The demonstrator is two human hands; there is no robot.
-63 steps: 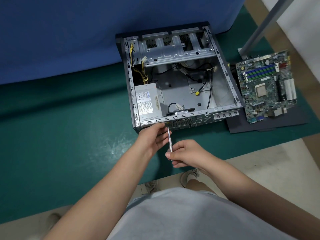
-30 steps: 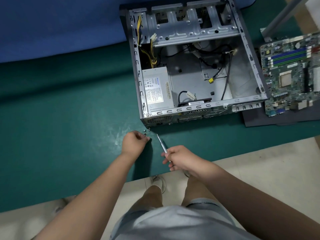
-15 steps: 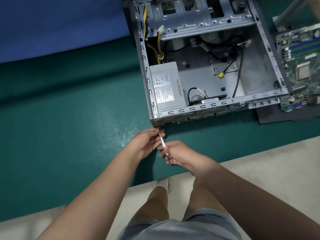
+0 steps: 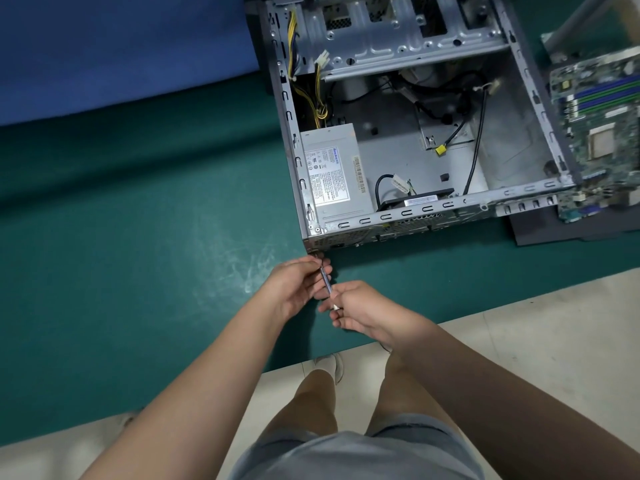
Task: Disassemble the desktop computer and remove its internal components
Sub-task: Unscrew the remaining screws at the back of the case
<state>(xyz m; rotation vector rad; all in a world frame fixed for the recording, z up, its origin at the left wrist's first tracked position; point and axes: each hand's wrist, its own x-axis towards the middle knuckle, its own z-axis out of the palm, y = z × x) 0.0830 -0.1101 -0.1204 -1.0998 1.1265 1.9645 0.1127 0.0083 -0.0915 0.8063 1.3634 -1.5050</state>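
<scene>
The open metal computer case [image 4: 512, 188] lies on the green mat with its side off. A grey power supply [image 4: 334, 174] sits in its near left corner, with yellow and black cables above it. My right hand [image 4: 360, 310] grips the handle of a thin screwdriver [image 4: 326, 282] whose tip points at the case's near left bottom corner. My left hand [image 4: 296, 285] pinches the screwdriver's shaft near the tip, just below that corner. The removed motherboard [image 4: 599, 133] lies to the right of the case.
A dark side panel [image 4: 554, 233] lies under the motherboard at the right. A blue wall [image 4: 121, 46] stands behind the green mat [image 4: 138, 220]. A metal leg [image 4: 581, 19] rises at the top right. My knees and a shoe are below, on pale floor.
My left hand left the small screws on the mat and came back to the screwdriver shaft. The tool now points at the case's near left corner. The view has shifted closer.
</scene>
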